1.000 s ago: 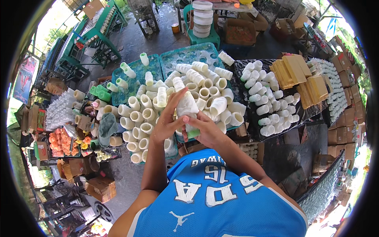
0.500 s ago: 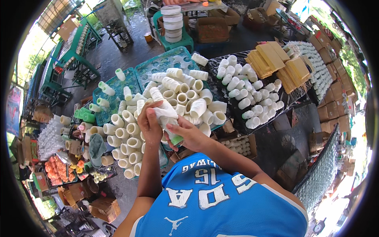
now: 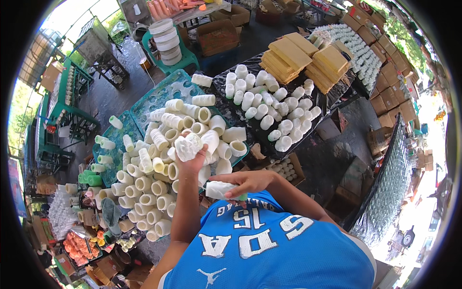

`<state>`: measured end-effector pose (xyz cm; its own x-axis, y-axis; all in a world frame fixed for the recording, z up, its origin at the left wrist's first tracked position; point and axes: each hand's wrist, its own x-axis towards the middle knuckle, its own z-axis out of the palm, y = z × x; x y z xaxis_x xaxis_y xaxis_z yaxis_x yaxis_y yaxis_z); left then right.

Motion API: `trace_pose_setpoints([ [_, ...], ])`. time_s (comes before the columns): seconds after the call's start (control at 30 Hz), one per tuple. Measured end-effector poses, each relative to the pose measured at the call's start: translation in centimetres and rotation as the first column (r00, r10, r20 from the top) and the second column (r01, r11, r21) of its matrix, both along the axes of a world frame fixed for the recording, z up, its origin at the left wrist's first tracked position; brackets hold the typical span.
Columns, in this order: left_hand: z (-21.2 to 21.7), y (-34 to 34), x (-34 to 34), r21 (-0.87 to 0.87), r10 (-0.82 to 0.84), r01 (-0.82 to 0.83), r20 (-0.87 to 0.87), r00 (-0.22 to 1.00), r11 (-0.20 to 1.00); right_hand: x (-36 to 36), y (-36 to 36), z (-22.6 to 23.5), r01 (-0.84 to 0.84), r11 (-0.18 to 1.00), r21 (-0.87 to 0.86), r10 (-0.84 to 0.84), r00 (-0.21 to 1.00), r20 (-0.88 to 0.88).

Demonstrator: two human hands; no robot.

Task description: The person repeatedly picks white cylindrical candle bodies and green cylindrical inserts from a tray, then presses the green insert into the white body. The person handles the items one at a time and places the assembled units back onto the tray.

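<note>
My left hand [image 3: 193, 163] is closed round a lumpy, soft-looking white sleeve [image 3: 187, 146], held up over the pile of tubes. Lower and to the right, close to my shirt, my right hand [image 3: 254, 183] grips a white cylinder [image 3: 219, 190] with a bumpy surface and some green at its end. The two pieces are apart. Just beyond and left of my hands lies a heap of cream-white hollow tubes [image 3: 143, 184], many with their open ends toward me. Several white pieces with green ends, such as this cylinder [image 3: 115, 122], lie to the left.
Teal trays [image 3: 166, 89] with round hollows lie under the heap. On a black-covered table [image 3: 224, 107] to the right stand many white cylinders [image 3: 267, 122] and stacked yellow slabs [image 3: 288, 55]. Farther back, a green chair [image 3: 188, 59] bears white rolls [image 3: 166, 41] beside a cardboard box [image 3: 219, 37].
My hands were together on one white piece with a green end. Now they are apart, the sleeve in my left and the cylinder in my right. The view has turned right.
</note>
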<state>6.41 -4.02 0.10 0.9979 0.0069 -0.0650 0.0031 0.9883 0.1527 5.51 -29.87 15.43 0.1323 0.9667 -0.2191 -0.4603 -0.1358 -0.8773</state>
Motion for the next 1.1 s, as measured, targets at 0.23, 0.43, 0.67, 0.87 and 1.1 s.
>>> trace_pose_setpoints([
  [0.23,3.2,-0.7,2.6,0.311,0.153,-0.04,-0.347,0.925,0.95,9.6,-11.3,-9.1,0.824,0.515,-0.236,-0.703,0.564,0.434],
  [0.43,4.6,-9.5,-0.2,-0.01,-0.212,0.221,-0.324,0.922,0.975,22.0,-14.8,-15.6,0.962,0.128,-0.24,-0.177,0.261,0.949],
  [0.67,3.3,-12.3,-0.2,0.164,-0.312,0.376,-0.317,0.896,0.912,24.9,-14.6,-17.8,0.984,0.059,-0.167,-0.124,0.173,0.977],
  [0.87,3.1,-14.1,2.0,0.259,-0.256,0.357,-0.354,0.9,0.898,15.6,-12.2,-15.2,0.99,0.051,0.133,-0.134,-0.125,0.983],
  [1.1,3.2,-15.2,2.6,0.439,-0.389,0.499,-0.32,0.864,0.747,6.1,-9.3,-11.8,0.803,0.543,-0.247,-0.758,0.595,0.268],
])
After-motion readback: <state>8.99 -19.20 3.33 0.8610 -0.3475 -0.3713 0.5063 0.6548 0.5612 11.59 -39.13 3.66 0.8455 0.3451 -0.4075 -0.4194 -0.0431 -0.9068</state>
